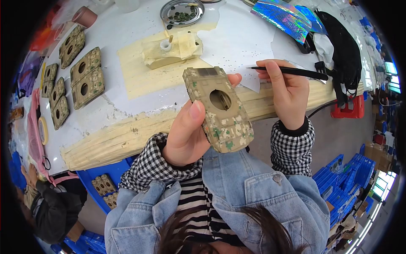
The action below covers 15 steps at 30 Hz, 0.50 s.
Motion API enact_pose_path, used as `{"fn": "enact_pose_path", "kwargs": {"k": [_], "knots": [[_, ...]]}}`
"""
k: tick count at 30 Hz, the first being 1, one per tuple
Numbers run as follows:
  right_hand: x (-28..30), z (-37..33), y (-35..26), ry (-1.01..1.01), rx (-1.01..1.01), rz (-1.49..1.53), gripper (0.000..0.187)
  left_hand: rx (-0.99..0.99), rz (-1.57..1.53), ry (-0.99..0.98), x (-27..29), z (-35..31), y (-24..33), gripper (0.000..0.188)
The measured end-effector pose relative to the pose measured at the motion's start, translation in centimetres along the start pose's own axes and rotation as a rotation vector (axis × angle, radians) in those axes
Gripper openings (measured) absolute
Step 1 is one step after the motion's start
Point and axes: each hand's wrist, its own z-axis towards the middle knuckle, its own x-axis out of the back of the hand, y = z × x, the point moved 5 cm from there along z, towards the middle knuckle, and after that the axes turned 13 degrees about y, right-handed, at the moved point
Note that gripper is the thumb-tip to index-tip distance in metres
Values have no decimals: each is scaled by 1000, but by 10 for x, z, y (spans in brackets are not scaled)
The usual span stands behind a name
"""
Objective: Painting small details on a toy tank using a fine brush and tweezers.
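Observation:
My left hand (188,131) grips a camouflaged model tank hull shell (222,120) by its sides, thumb on the near edge. The shell is tan with green and brown pixel patches, and a round hole opens in its top. It is tilted, held above the table's front edge. To the right, my right hand (289,89) pinches slim black tweezers (302,73) between thumb and fingers. Their fine tip points left, apart from the shell. Whether the tip holds anything is too small to tell.
Several similar hull shells (88,78) lie at the table's left. A taped block (173,48) carries a small white cup (165,45); behind it sits a round metal dish (182,23) with dark green bits. Holographic sheets (283,19) and a black bag (342,51) lie right. Another person (55,207) sits left.

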Motion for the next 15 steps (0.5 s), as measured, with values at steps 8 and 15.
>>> {"fn": "enact_pose_path", "kwargs": {"k": [8,15], "knots": [[-3,-1,0,2,3,-11,23,1,-7,-2,3,-1,1,69],[-1,0,1,6,-4,-16,23,-12,6,-9,2,0,0,69]]}}
